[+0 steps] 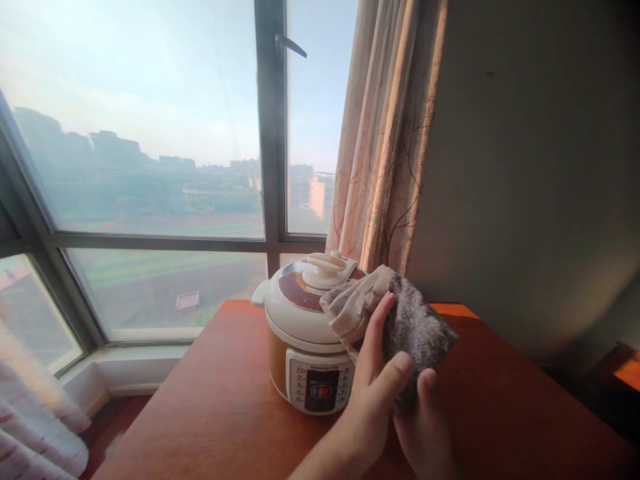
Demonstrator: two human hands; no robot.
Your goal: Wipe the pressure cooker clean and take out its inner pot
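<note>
A folded cloth (420, 327), mottled grey with a beige part, is held up in front of the right side of an electric pressure cooker (295, 320). My left hand (373, 383) is closed on the cloth's near left side, its index finger lying along the fabric. Lower down and to the right, my right hand (425, 417) grips the bottom of the cloth, thumb pointing up. The cooker is white and golden-brown, with its lid on and a button panel (320, 385) facing me. Cloth and left hand hide part of its right side; whether the cloth touches it I cannot tell.
The cooker stands on a reddish-brown wooden table (215, 400). Behind the table are a large window (270, 133) and a beige curtain (383, 133), with a dark wall (520, 167) to the right. Another curtain (37, 413) hangs at lower left.
</note>
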